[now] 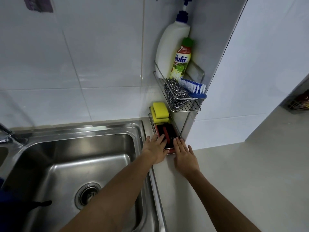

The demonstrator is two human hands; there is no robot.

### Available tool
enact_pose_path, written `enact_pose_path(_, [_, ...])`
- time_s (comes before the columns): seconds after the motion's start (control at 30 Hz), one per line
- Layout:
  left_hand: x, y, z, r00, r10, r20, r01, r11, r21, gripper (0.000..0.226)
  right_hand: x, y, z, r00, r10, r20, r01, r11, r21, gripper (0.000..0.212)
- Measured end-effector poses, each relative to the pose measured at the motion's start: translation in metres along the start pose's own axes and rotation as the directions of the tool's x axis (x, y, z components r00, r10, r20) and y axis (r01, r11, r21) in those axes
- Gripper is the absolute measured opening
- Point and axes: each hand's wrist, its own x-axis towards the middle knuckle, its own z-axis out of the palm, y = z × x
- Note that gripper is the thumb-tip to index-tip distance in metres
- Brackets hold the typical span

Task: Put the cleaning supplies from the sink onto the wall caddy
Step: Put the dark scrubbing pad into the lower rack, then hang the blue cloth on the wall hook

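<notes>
A two-tier wire wall caddy (185, 109) hangs in the corner right of the sink. Its upper shelf holds a white pump bottle (172, 47), a yellow dish soap bottle (181, 61), steel wool (175, 93) and a blue scrub brush (194, 88). The lower shelf holds two stacked yellow sponges (160, 114) and a red and black item (167, 133). My left hand (155, 148) lies flat, fingers spread, on the near end of that item. My right hand (184, 155) rests flat at the lower shelf's near right corner. The steel sink (83, 156) basin holds nothing.
A tap (6, 133) sits at the far left of the sink. White tiled wall runs behind. A pale countertop (234, 181) extends to the right. A wall corner stands right of the caddy. A dark blue object (10, 206) shows at the lower left edge.
</notes>
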Motion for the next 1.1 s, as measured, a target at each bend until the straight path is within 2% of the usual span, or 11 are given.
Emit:
enact_pose_path(0.1, [-0.012,-0.007,0.003,0.999,0.029,-0.036,-0.030,0.999,-0.042,0.065,0.002,0.000,-0.009,0.999,0.035,0.029,-0.033,0.997,-0.064,0.064])
enact_pose_path(0.23, [-0.042,-0.039,0.009,0.996,0.029,-0.079,-0.036,0.996,-0.078,0.065,0.002,-0.024,-0.012,0.991,0.031,-0.131,-0.042,0.996,-0.081,0.059])
enact_pose_path(0.3, [-0.060,-0.064,0.013,0.994,-0.002,-0.111,-0.011,0.993,-0.118,0.065,0.001,-0.052,-0.012,0.989,0.000,-0.146,-0.009,0.998,-0.064,0.061])
enact_pose_path(0.43, [-0.111,-0.132,0.033,0.983,-0.125,-0.134,0.104,0.983,-0.150,0.063,0.003,-0.134,-0.002,0.981,-0.109,-0.163,0.108,0.994,-0.012,0.063])
enact_pose_path(0.53, [-0.156,-0.185,0.053,0.968,-0.230,-0.102,0.208,0.959,-0.193,0.063,0.001,-0.201,0.007,0.972,-0.177,-0.152,0.184,0.982,0.033,0.063])
enact_pose_path(0.67, [-0.216,-0.259,0.076,0.940,-0.337,-0.051,0.324,0.931,-0.169,0.063,-0.012,-0.287,0.023,0.955,-0.266,-0.131,0.277,0.958,0.070,0.062])
enact_pose_path(0.77, [-0.256,-0.311,0.087,0.901,-0.429,-0.055,0.413,0.891,-0.186,0.063,-0.021,-0.342,0.039,0.940,-0.340,-0.021,0.340,0.938,0.072,0.060])
enact_pose_path(0.87, [-0.290,-0.342,0.099,0.875,-0.481,-0.052,0.464,0.864,-0.194,0.062,-0.027,-0.385,0.055,0.935,-0.346,0.073,0.335,0.933,0.134,0.060])
enact_pose_path(1.1, [-0.328,-0.353,0.144,0.934,-0.352,0.066,0.358,0.923,-0.139,0.060,-0.045,-0.447,0.103,0.930,-0.236,0.281,0.178,0.959,0.219,0.061])
